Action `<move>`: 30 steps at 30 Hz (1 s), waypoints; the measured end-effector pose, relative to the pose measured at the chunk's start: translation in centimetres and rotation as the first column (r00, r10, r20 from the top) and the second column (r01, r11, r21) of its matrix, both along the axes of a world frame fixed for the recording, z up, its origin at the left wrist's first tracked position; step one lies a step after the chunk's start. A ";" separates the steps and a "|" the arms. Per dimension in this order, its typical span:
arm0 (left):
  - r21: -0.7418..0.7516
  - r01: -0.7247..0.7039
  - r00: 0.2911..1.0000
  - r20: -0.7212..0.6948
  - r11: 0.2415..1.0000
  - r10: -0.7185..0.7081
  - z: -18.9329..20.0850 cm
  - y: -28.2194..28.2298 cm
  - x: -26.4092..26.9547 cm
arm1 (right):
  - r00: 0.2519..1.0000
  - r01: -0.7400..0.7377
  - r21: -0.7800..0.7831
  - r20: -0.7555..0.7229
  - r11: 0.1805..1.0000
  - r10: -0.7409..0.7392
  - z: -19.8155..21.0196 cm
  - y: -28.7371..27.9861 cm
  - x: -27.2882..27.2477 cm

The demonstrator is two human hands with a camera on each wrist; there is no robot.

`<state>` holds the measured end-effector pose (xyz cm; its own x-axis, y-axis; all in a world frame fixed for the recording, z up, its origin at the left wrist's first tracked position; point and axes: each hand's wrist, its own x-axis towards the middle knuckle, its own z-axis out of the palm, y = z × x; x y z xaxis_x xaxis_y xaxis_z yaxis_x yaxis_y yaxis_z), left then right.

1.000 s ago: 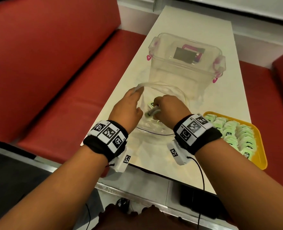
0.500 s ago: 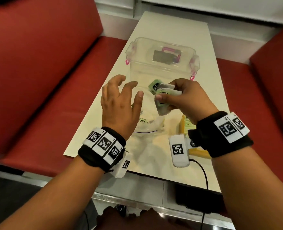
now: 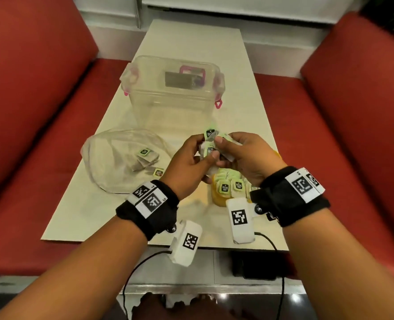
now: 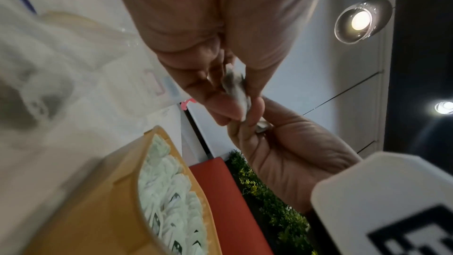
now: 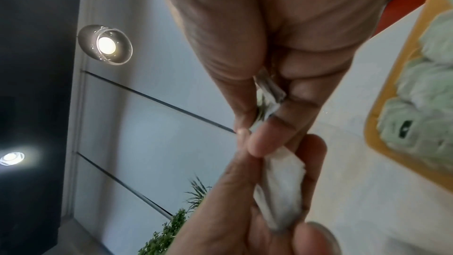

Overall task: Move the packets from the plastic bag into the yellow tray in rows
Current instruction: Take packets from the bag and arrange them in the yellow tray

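Both hands meet above the table's middle, over the yellow tray [image 3: 216, 197]. My left hand [image 3: 191, 158] pinches a small stack of green-and-white packets [image 3: 208, 150] between thumb and fingers. My right hand [image 3: 242, 155] pinches more packets [image 3: 211, 134] that fan out above its thumb. The left wrist view shows my left fingers [image 4: 220, 104] clamped on white packets [image 4: 236, 86], and the right wrist view shows my right fingers [image 5: 267, 139] on packets [image 5: 269, 92]. The clear plastic bag [image 3: 122, 158] lies at the left with a few packets [image 3: 145, 155] inside. Rows of packets [image 3: 230, 187] fill the tray, mostly hidden by my hands.
A clear plastic storage box [image 3: 172, 93] with pink latches stands behind the hands on the cream table [image 3: 87, 211]. Red bench seats [image 3: 29, 135] flank the table on both sides. Cables and a black device [image 3: 253, 266] hang below the near edge.
My right hand drew a bunch of packets out of the bag and carried it right over the tray. The left hand left the bag's mouth and now pinches part of the bunch.
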<state>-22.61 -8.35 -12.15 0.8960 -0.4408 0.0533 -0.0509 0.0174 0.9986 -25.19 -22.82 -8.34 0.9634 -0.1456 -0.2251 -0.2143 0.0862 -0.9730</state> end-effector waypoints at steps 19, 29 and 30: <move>0.084 -0.074 0.996 -0.045 0.994 0.078 -1.9 -4.5 -0.3 | 0.998 0.061 -0.275 -0.012 0.959 -0.067 -1.1 -5.8 -2.9; 0.234 -0.016 0.984 0.178 0.972 -0.027 -2.1 -3.7 -0.1 | 0.996 0.089 -0.245 0.033 0.965 -0.084 -2.0 -6.8 -3.0; 0.232 -0.026 0.983 0.183 0.972 -0.018 -1.9 -3.8 -0.2 | 0.995 0.093 -0.217 0.040 0.972 -0.086 -2.0 -6.7 -3.0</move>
<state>-22.81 -12.10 -14.05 0.8823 -0.4569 0.1128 -0.2325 -0.2147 0.9486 -28.18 -29.55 -10.34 0.9500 -0.2741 -0.1493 -0.1856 -0.1114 -0.9763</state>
